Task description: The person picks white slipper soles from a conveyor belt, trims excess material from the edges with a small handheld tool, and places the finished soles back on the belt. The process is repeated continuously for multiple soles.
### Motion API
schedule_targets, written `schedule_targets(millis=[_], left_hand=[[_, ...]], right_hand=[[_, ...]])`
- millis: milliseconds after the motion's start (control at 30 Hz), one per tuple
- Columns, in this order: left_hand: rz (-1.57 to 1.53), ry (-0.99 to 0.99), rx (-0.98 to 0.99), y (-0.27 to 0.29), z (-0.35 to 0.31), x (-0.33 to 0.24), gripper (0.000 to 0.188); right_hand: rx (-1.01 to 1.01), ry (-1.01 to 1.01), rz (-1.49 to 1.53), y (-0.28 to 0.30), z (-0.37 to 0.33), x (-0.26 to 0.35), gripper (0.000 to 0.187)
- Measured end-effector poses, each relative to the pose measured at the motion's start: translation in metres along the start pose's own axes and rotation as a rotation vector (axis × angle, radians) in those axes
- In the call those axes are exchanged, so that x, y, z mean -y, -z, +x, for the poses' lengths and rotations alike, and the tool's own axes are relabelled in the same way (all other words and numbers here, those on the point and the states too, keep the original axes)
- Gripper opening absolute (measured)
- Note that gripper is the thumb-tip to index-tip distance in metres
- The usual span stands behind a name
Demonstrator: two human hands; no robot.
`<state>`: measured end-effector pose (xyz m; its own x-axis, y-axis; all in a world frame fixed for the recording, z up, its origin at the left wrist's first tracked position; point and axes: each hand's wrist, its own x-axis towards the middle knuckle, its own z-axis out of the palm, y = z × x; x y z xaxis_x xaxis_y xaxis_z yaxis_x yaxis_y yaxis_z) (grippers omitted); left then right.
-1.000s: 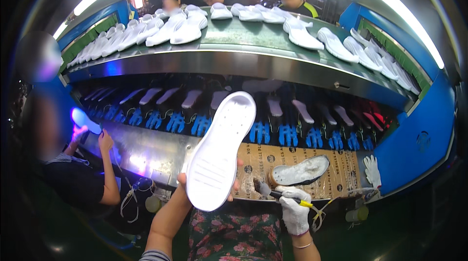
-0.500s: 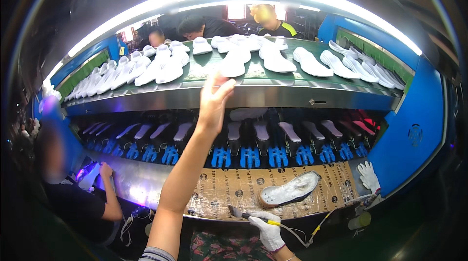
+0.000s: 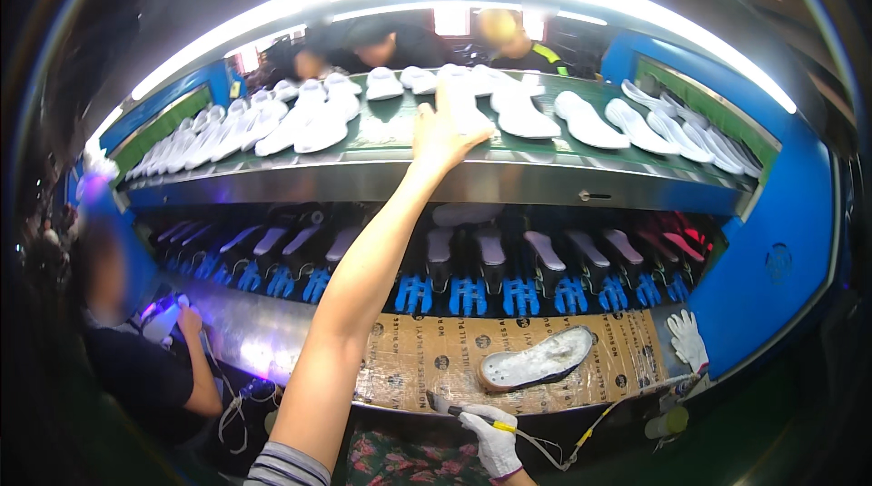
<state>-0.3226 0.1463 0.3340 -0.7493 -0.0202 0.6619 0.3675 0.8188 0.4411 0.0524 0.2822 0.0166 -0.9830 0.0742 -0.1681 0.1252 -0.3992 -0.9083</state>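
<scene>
My bare left hand (image 3: pixel 443 133) reaches up to the green conveyor belt (image 3: pixel 388 125), its thumb and fingers spread over a white shoe sole (image 3: pixel 469 110). Fingers overlap the sole; a firm grip on it is not visible. Low in the view, my right hand (image 3: pixel 495 441), in a white knitted glove, is closed round the handle of a brush (image 3: pixel 447 406) with a dark head, yellow tape and a thin tube trailing from it. Just beyond the brush, a shoe upper (image 3: pixel 536 359) with a whitish underside and brown edge lies on the cardboard-covered bench (image 3: pixel 409 354).
Many more white soles (image 3: pixel 589 121) sit along the belt. Below it runs a row of shoe lasts (image 3: pixel 546 252) on blue clamps (image 3: pixel 520 295). A spare glove (image 3: pixel 688 341) lies by the blue machine side (image 3: pixel 772 241). A co-worker (image 3: pixel 150 377) works at left; people sit beyond the belt.
My left hand has moved up and right from the belt's front edge onto the sole. My right hand still holds the brush low down. The view has shifted slightly.
</scene>
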Motion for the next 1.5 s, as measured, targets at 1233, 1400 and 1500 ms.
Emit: schedule_targets(millis=[1233, 1400, 1500], left_hand=[[-1.651, 1.422, 0.226, 0.097, -0.586, 0.101, 0.079], [-2.267, 1.188, 0.384, 0.097, -0.578, 0.092, 0.114], [-1.945, 1.489, 0.117, 0.103, -0.541, 0.089, 0.125]], right_hand=[[0.605, 0.229, -0.377, -0.112, 0.002, 0.045, 0.020], [0.611, 0.328, -0.426, -0.110, 0.007, 0.048, 0.019], [0.642, 0.610, -0.559, -0.118, 0.015, 0.056, 0.018]])
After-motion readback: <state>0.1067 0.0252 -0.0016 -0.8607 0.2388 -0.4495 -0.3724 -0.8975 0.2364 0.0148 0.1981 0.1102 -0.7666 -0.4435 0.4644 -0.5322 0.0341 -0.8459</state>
